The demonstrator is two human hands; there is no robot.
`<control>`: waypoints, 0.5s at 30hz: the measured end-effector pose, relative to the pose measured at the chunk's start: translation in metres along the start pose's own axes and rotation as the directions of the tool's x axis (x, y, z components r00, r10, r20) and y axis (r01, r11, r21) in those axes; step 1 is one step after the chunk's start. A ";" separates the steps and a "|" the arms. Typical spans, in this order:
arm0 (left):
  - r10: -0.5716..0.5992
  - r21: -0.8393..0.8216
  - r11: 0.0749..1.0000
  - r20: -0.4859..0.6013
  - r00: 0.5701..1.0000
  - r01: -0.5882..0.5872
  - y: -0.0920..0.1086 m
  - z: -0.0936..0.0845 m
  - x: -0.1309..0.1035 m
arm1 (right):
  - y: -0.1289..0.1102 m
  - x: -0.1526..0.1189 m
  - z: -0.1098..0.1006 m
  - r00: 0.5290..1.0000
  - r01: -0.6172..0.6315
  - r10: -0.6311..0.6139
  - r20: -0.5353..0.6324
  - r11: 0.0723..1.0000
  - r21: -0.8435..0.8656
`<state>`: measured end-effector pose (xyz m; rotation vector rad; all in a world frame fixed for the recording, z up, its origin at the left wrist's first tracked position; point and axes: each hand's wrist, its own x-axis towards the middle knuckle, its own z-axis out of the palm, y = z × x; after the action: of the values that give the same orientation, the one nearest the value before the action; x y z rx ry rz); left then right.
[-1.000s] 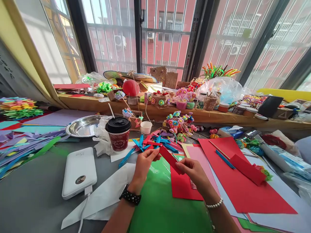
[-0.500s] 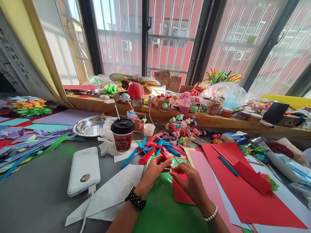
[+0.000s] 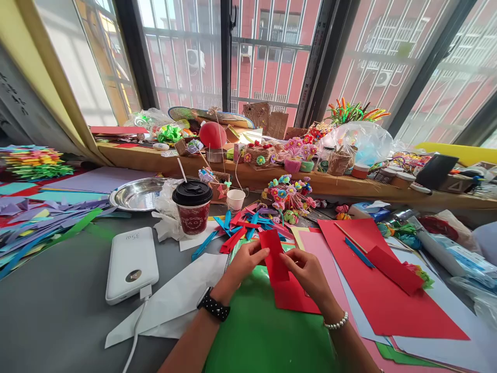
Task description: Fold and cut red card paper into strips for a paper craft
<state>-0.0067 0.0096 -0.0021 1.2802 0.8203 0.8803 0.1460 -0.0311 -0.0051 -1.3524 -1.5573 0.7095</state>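
A narrow strip of red paper point(image 3: 276, 261) is held up between my two hands, its flat face toward me. My left hand point(image 3: 245, 263) pinches its left edge between thumb and fingers. On the opposite edge, my right hand point(image 3: 305, 269) grips it the same way. Below the strip lies a larger red paper piece point(image 3: 297, 300), partly covered by the strip and my right hand. Both rest over a glossy green sheet point(image 3: 267, 331). Just beyond my hands is a heap of folded red and blue paper strips point(image 3: 248, 220).
To the left are a white power bank point(image 3: 132, 265) with a cable, a lidded coffee cup point(image 3: 193, 207) and a metal plate point(image 3: 135, 196). Red sheets point(image 3: 361, 248) lie on the right with a thin stick on top. Craft flowers point(image 3: 289, 192) stand near the crowded sill.
The red strip, seen edge-on and mostly hidden by my fingers before, now faces me flat and upright between both hands. The view has shifted slightly.
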 end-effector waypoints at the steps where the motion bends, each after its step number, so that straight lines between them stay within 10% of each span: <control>1: 0.006 0.042 0.999 0.000 1.000 -0.006 -0.002 0.001 0.000 | 0.000 0.000 0.000 1.000 0.004 -0.004 -0.031 1.000 0.000; 15: 0.105 0.213 0.973 -0.055 0.993 -0.091 -0.011 0.012 -0.001 | 0.000 -0.006 0.010 0.936 0.232 -0.270 -0.228 0.956 -0.181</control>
<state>0.0041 0.0026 -0.0118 1.4939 0.9279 0.9378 0.1371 -0.0351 -0.0106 -1.2659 -1.5655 0.2544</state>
